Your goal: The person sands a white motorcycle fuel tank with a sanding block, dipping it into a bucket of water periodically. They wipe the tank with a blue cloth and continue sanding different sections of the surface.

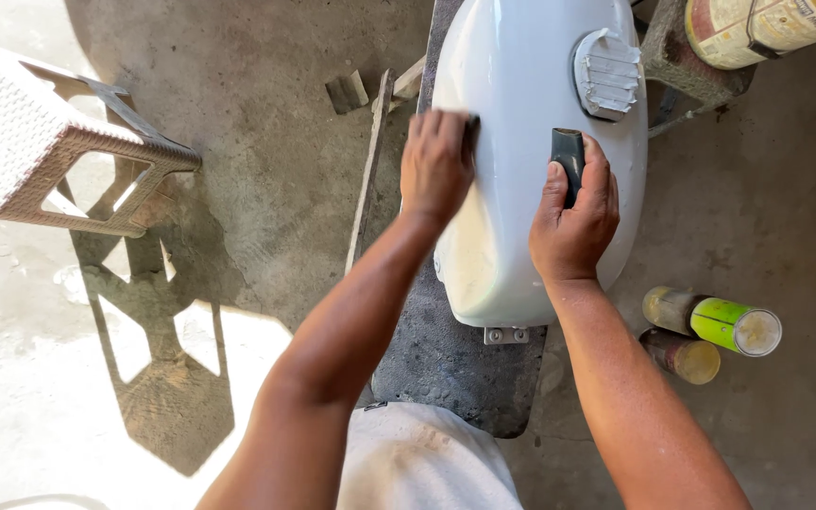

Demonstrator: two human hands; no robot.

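A white motorcycle fuel tank [521, 85] lies lengthwise on a dark grey padded board [446, 364] in front of me. Its filler opening is covered with strips of tape [606, 74]. My left hand [436, 165] presses flat against the tank's left side, with a dark edge of something, probably a sanding sheet, showing at its fingertips. My right hand [573, 212] rests on top of the tank and grips a small dark grey sanding block [569, 156] between thumb and fingers.
A white plastic stool [44, 142] stands at the left on the concrete floor. Two spray cans [715, 321] lie on the floor at the right. A large paint tin [767, 28] sits on a block at the top right. Wood scraps [347, 92] lie behind the board.
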